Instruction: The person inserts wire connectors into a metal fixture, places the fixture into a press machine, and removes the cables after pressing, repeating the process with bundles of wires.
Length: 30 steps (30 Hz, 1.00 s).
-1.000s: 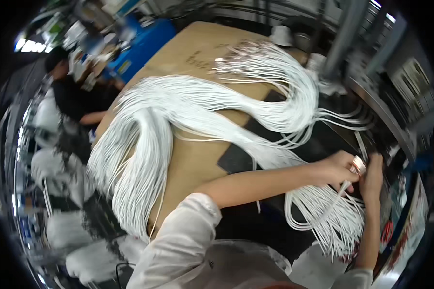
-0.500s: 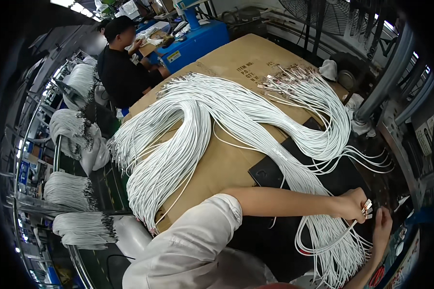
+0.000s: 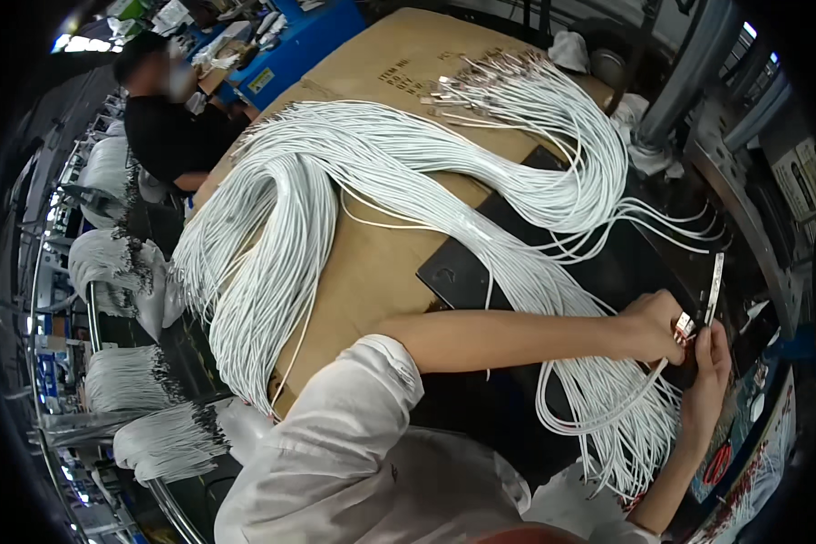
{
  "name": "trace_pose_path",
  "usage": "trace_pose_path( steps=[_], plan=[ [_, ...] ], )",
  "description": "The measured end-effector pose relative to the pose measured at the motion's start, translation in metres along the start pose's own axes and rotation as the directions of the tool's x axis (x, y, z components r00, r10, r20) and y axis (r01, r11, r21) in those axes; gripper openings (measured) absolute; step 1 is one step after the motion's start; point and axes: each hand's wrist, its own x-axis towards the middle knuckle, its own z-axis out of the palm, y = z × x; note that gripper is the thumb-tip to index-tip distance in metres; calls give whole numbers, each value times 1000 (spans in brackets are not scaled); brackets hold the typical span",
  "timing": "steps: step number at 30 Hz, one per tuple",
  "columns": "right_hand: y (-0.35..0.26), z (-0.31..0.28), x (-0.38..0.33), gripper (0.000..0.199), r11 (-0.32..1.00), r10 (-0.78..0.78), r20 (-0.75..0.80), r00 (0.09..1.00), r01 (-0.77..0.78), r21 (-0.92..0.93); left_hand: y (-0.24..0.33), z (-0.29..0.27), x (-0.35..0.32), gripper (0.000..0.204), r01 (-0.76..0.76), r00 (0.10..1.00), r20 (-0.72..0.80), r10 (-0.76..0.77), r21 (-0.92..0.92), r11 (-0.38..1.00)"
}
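My left hand point(image 3: 655, 328) is closed around a few white cables point(image 3: 621, 412) near their ends. Small white connectors point(image 3: 684, 325) with a little red and copper colour stick out past its fingers. Close beside them, my right hand point(image 3: 712, 358) pinches a slim silver strip-like tool point(image 3: 716, 281) that points up and away from me. Its exact kind cannot be made out. The held cables loop down below my left hand toward a thick bundle of white cables point(image 3: 508, 258), which runs under my left forearm and fans out between my arms.
More white cable bundles point(image 3: 281, 218) lie curved across brown cardboard point(image 3: 381, 258) and a black plate point(image 3: 458, 272). Cable bunches point(image 3: 131, 381) hang from metal rails at left. A person in black point(image 3: 159, 118) sits at far left by a blue machine point(image 3: 313, 41). Red-handled scissors point(image 3: 718, 462) lie at right.
My view has shifted, so the table appears farther left and higher. My right hand has come up beside the connectors, and the silver tool now shows in it. My left hand keeps its hold.
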Motion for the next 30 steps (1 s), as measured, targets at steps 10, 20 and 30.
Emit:
trace_pose_path(
  steps=[10,20,30],
  plan=[
    [-1,-9,-3,19,985,130,-175,976,-108,131,-12,5,7,25,-117,985,-104,137,178,977],
    [3,-13,-7,23,999,39,91,995,-38,-9,-13,3,3,26,-110,990,-65,126,204,973],
    [-1,-29,-7,32,998,25,145,989,-16,-65,-4,-1,-2,25,-63,998,2,64,-80,995]
  ],
)
